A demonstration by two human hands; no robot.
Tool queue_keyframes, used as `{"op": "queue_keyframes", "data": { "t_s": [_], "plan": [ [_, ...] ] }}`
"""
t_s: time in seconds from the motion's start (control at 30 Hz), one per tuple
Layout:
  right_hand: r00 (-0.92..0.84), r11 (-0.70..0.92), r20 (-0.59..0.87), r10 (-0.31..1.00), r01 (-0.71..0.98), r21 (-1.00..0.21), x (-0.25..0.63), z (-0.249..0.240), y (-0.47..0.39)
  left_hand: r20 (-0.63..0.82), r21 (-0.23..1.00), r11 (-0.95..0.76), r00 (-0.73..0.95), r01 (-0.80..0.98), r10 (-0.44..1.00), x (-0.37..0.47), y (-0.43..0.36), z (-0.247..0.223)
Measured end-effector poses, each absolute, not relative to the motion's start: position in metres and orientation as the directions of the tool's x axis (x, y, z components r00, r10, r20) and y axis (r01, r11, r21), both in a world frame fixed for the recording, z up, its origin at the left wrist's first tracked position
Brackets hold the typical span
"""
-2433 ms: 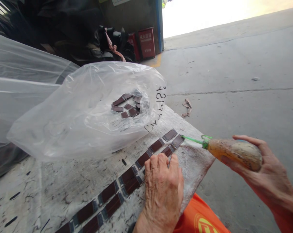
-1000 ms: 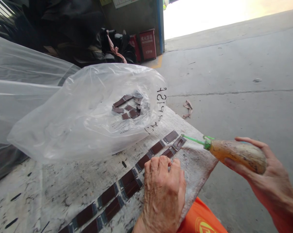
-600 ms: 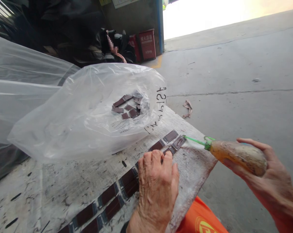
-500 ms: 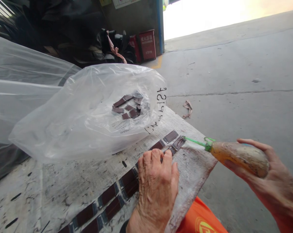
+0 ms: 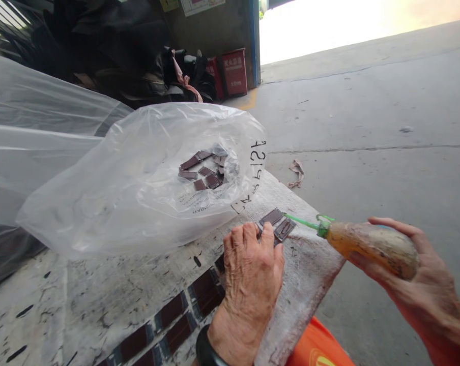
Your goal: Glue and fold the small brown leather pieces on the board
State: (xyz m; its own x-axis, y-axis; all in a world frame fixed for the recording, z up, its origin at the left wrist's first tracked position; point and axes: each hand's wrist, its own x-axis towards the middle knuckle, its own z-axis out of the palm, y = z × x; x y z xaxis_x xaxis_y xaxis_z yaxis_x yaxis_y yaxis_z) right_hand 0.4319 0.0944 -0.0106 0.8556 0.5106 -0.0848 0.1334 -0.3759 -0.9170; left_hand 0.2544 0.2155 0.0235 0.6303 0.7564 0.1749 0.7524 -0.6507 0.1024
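Note:
My right hand (image 5: 417,269) is wrapped round a squeeze bottle (image 5: 371,246) of amber liquid with a thin green nozzle. Its tip meets the right end of a small dark brown rectangular piece (image 5: 271,216) with a clear-looking border. Bent over the row, my left hand (image 5: 253,274) rests its fingertips on that piece's near edge and hides some neighbours. Just below lies a second brown piece (image 5: 285,229), with a wet-looking loop on its face. More brown pieces (image 5: 172,310) run in two rows toward the lower left.
A clear plastic bag (image 5: 100,203) with loose brown pieces (image 5: 211,179) inside lies across the stained white work surface (image 5: 111,279). Beyond the surface's right edge is grey concrete floor (image 5: 367,117) with a scrap (image 5: 296,173) on it. Red boxes (image 5: 233,71) stand at the back.
The nozzle tip has shifted from the end of the lower brown piece to the end of the upper one. My left fingers have moved up to the upper piece. The view has shifted slightly.

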Motion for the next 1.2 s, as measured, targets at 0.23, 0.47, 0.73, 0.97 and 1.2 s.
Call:
{"op": "queue_keyframes", "data": {
  "t_s": [0.23, 0.47, 0.73, 0.97, 1.2],
  "plan": [
    [0.792, -0.32, -0.069, 0.607, 0.164, -0.933, 0.423, -0.014, 0.1, 0.236, 0.082, -0.666, 0.635, 0.741, 0.736, 0.248, 0.211, 0.021],
    [0.743, -0.309, 0.024, 0.669, 0.307, -0.9, 0.416, -0.008, 0.109, 0.253, 0.08, -0.663, 0.628, 0.744, 0.736, 0.243, 0.209, 0.016],
    [0.716, -0.311, 0.053, 0.696, 0.368, -0.876, 0.413, -0.006, 0.11, 0.227, 0.101, -0.658, 0.627, 0.746, 0.746, 0.243, 0.21, 0.016],
    [0.732, -0.333, 0.026, 0.681, 0.34, -0.88, 0.413, -0.008, 0.11, 0.233, 0.11, -0.663, 0.629, 0.741, 0.742, 0.241, 0.211, 0.013],
    [0.752, -0.346, 0.001, 0.66, 0.305, -0.887, 0.419, -0.013, 0.106, 0.224, 0.109, -0.661, 0.63, 0.742, 0.744, 0.24, 0.212, 0.014]
  ]
}}
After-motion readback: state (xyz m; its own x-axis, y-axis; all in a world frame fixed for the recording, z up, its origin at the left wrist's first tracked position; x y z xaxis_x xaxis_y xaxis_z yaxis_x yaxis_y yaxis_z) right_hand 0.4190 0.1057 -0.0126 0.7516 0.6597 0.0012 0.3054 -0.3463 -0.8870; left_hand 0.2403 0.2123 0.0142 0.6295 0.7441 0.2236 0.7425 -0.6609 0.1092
